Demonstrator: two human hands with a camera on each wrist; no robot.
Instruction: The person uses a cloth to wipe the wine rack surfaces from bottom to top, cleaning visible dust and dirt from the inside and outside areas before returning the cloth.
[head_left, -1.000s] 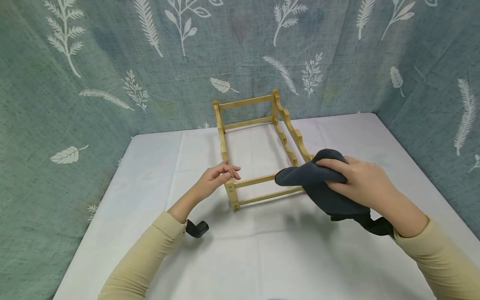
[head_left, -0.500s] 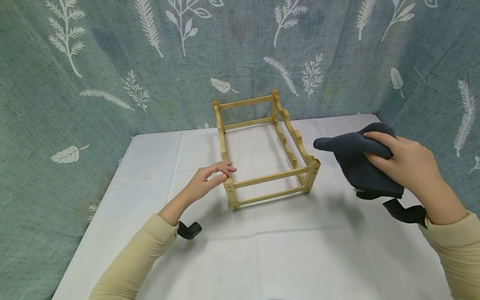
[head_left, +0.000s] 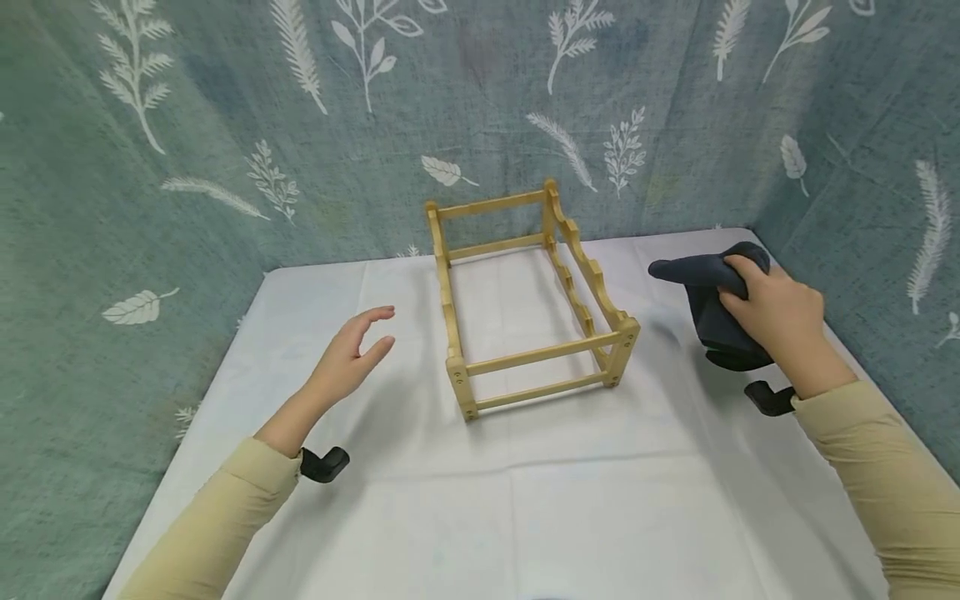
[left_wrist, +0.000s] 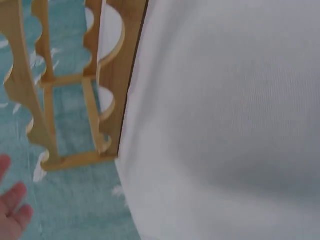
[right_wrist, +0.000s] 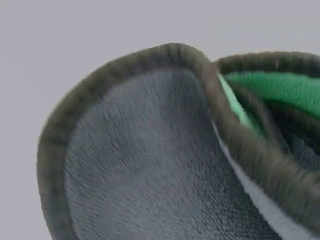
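Note:
My right hand (head_left: 780, 312) grips a folded dark grey cloth (head_left: 720, 321) above the right side of the table. In the right wrist view the cloth (right_wrist: 145, 160) fills much of the picture, with a dark bound edge and a green layer inside its fold. A light wooden rack (head_left: 540, 364) with scalloped side rails stands on the table between my hands. To its left hovers my left hand (head_left: 345, 354), holding nothing, thumb apart from the fingers. The left wrist view has the rack (left_wrist: 120, 70) at upper left and some fingertips (left_wrist: 15, 195) of that hand at the edge.
A white cloth (head_left: 562, 517) covers the table. Patterned blue-green fabric (head_left: 480, 108) hangs behind it and at both sides. Each wrist carries a black strap piece, one at the left wrist (head_left: 324, 465) and one at the right (head_left: 768, 398).
My right hand has carried the cloth right and away from the rack's near corner. My left hand has come off the rack's left side and moved left. The rack stays put.

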